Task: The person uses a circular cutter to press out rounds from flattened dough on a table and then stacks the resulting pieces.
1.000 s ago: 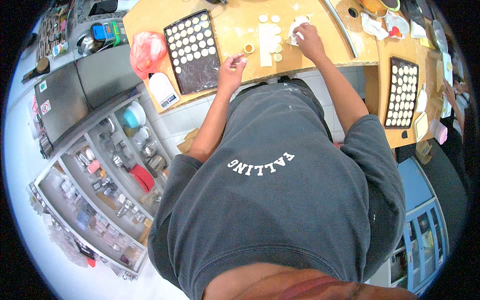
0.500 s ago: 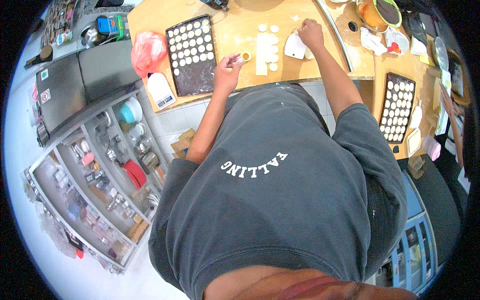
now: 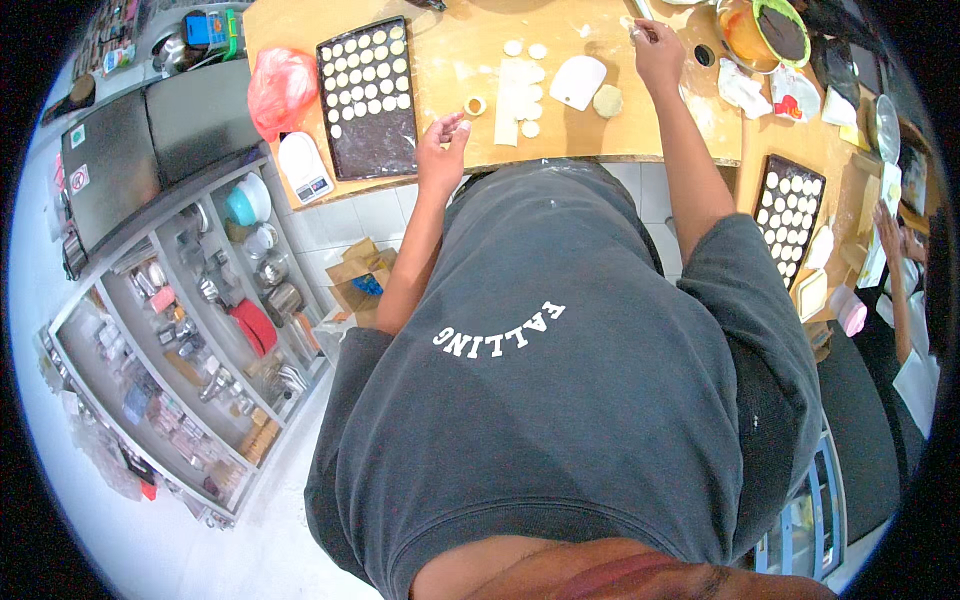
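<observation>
My left hand [image 3: 441, 148] rests at the near edge of the wooden table [image 3: 450, 50], fingers loosely curled and floury, holding nothing I can see. A small round cutter [image 3: 475, 105] lies just beyond its fingertips. Next to the cutter is a pale strip of dough [image 3: 511, 92] with cut rounds around it. My right hand [image 3: 655, 48] reaches to the far side of the table and pinches a small pale bit of dough. A white scraper [image 3: 578, 80] and a dough ball [image 3: 607, 101] lie to the left of that hand.
A dark tray [image 3: 366, 128] of dough rounds sits at the left, with a pink bag [image 3: 280, 90] and white scale [image 3: 305, 167] beside it. At the right are a second tray [image 3: 788, 215], an orange bowl [image 3: 750, 32] and another person's hand [image 3: 888, 232]. Shelves of utensils [image 3: 200, 330] stand lower left.
My right hand let go of the white scraper and moved right and farther away. My left hand drew back from the round cutter to the table edge.
</observation>
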The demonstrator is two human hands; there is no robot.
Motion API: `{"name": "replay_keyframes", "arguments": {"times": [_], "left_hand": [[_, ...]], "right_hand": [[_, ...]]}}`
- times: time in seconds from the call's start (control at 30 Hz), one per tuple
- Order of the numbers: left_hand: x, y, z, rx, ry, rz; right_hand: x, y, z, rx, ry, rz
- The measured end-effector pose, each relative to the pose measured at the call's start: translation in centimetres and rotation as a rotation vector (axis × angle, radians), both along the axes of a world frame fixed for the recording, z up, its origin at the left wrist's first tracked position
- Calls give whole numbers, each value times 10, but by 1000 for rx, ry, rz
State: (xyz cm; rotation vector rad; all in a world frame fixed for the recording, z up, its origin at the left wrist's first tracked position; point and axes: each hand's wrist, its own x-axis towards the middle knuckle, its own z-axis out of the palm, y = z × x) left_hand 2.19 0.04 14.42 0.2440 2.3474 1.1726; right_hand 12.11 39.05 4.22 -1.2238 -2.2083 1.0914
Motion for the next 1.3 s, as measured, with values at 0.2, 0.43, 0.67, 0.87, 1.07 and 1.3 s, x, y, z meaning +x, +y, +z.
{"name": "replay_keyframes", "arguments": {"times": [0.2,0.43,0.67,0.87,1.07,1.3], "left_hand": [[3,29,-22,132,-35,-43],[11,36,-15,64,-20,-108],[11,28,-15,87,2,-76],[14,10,-19,64,25,-90],[13,-12,-28,38,-55,-122],[-10,-38,-14,38,-41,-232]], "right_hand": [[82,-90,-19,397,5,312],[88,-96,-10,403,-243,567],[110,-119,-1,574,-425,603],[89,-113,9,305,-572,520],[51,-130,13,250,-327,322],[13,-159,8,440,-471,279]]}}
